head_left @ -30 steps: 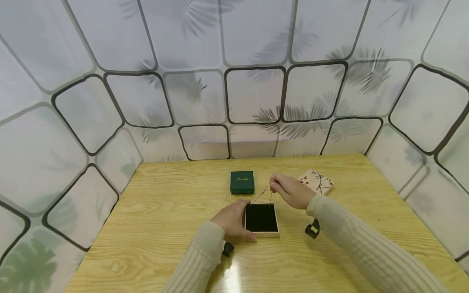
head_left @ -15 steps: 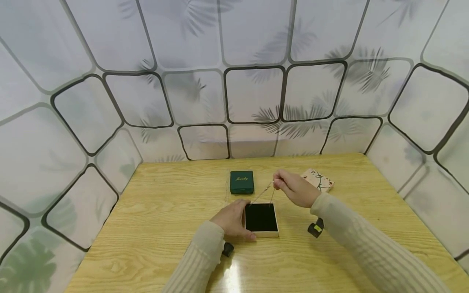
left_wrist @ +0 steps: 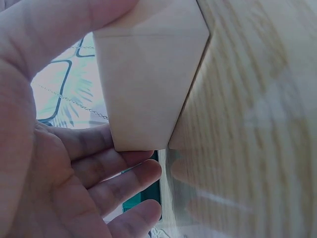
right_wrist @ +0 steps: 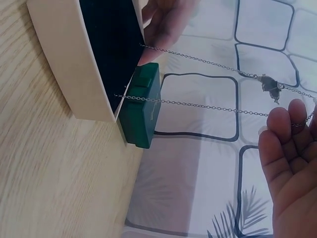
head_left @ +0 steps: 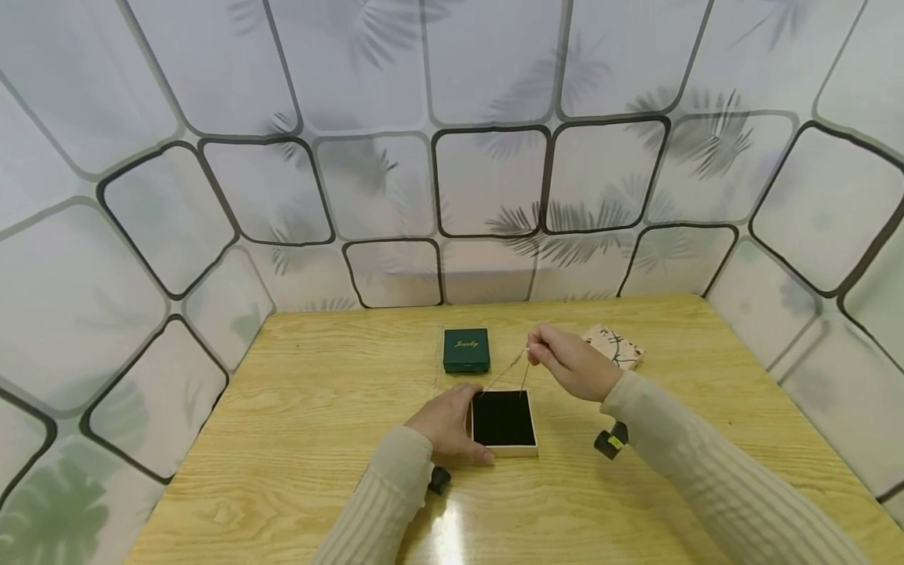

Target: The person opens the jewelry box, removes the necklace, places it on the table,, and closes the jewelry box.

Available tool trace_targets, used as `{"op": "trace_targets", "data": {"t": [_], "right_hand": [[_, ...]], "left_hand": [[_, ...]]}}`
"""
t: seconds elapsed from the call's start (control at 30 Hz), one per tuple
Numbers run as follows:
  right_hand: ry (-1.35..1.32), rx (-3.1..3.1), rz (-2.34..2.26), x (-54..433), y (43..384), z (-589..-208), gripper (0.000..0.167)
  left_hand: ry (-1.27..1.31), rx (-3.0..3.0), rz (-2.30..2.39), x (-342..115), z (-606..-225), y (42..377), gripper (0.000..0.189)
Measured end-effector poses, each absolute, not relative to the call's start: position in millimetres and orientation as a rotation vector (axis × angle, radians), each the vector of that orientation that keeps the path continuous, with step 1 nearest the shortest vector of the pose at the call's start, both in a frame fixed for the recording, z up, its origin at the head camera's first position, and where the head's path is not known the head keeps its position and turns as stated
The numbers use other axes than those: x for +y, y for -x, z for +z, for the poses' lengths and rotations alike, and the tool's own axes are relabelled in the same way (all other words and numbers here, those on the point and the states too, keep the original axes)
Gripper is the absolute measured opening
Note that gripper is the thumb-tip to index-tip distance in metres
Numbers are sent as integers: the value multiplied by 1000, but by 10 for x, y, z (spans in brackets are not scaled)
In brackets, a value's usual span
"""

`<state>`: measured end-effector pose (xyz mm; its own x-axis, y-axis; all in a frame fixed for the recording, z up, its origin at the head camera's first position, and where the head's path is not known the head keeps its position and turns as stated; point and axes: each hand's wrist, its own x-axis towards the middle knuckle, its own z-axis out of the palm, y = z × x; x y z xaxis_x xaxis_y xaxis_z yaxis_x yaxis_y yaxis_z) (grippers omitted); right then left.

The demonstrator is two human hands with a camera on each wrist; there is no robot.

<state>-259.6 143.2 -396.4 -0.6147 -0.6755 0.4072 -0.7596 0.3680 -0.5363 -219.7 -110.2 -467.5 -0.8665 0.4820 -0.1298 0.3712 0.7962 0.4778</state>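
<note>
A shallow cream jewelry box (head_left: 504, 452) with a black lining sits without a lid on the table. My left hand (head_left: 449, 424) grips its left side, thumb at the near edge and fingers round the far edge; the left wrist view shows the box's pale outer wall (left_wrist: 148, 84). Above and to the right of the box, my right hand (head_left: 570, 364) pinches a thin silver necklace (right_wrist: 198, 105). Two strands of it run taut from the box's far end up to the fingers. A small pendant (right_wrist: 270, 87) hangs on one strand, seen in the right wrist view.
Behind the cream box stands a closed dark green box (head_left: 466, 351) with gold lettering. Another fine chain (head_left: 437, 365) lies left of it. A floral-patterned lid (head_left: 616, 348) lies beyond my right hand, partly hidden. A patterned curtain (head_left: 490, 180) surrounds the wooden table (head_left: 318, 392).
My right hand has moved slightly right and away from me with the necklace, drawing the strands to a lower slant. My left hand and the cream box have stayed put.
</note>
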Motion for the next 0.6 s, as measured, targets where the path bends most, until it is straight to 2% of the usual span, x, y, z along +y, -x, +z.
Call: {"op": "trace_targets", "data": {"t": [0.6], "right_hand": [[-1389, -2416, 1062, 1409, 2483, -3895, 12]], "left_hand": [[-678, 2741, 701, -1088, -4672, 2201, 114]]}}
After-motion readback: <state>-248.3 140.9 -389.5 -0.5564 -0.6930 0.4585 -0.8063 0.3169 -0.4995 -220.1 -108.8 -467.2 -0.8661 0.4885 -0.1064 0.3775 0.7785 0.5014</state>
